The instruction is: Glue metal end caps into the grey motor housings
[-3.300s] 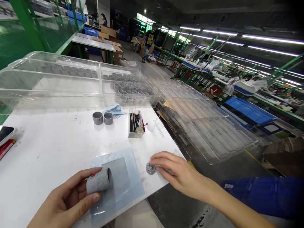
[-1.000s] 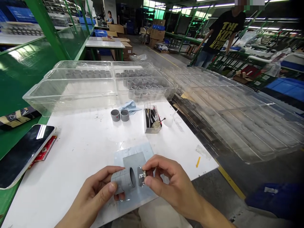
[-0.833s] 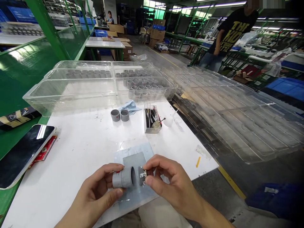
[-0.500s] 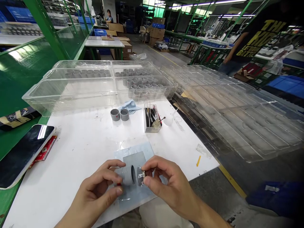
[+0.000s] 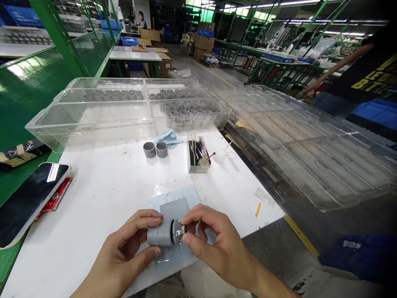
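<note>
Gripping a grey plastic tube [image 5: 159, 234], the left hand [image 5: 122, 244] has its fingers clamped around it, just above a grey pad [image 5: 173, 208] on a pale blue sheet [image 5: 194, 194]; the right hand [image 5: 214, 248] pinches a metal-centred grey disc [image 5: 178, 231] against the tube's end; two short grey tubes [image 5: 149, 149] stand near a clear plastic tray [image 5: 93, 126] on the white surface [image 5: 102, 194].

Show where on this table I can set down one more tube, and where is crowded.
The widest free patch of the white table lies between the phone and the blue sheet, below the gray rings. A narrower one lies right of the sheet, before the table edge. Crowded: the tool box and blue cloth, and where both hands hold the gray tube.
</note>
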{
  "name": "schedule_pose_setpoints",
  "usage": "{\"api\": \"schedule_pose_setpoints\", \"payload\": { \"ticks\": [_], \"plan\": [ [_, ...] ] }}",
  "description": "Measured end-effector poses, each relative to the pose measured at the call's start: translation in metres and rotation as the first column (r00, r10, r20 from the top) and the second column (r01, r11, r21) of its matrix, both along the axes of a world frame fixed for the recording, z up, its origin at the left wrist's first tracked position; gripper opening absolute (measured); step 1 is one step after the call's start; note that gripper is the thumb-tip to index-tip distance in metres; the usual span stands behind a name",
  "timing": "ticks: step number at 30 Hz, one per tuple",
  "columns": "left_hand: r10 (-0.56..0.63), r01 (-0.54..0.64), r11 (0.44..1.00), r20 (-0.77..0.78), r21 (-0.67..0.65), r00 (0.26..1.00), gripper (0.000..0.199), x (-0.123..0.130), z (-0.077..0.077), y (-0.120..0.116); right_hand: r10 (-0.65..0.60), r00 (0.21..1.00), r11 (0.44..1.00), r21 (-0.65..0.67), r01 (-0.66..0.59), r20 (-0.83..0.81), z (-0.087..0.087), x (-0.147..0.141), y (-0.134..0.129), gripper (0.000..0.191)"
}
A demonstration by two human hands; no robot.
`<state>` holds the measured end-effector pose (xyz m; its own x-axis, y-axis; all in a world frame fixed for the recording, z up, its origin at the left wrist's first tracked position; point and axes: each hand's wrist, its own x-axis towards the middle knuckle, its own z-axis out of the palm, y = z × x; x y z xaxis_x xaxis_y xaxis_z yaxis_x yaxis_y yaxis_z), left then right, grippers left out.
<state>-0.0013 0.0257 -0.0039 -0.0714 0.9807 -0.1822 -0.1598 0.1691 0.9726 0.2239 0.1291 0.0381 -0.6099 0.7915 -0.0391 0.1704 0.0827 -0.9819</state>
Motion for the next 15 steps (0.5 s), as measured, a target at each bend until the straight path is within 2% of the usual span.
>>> {"api": "schedule_pose_setpoints", "payload": {
  "ticks": [15],
  "plan": [
    [-0.019,0.019,1.000,-0.037,0.019,0.999,0.030,-0.0009,-0.0003,0.0006,0.020,1.000,0.993,0.120,-0.020,0.002,-0.0073,-0.0011,-0.0022,0.018]
  ]
}}
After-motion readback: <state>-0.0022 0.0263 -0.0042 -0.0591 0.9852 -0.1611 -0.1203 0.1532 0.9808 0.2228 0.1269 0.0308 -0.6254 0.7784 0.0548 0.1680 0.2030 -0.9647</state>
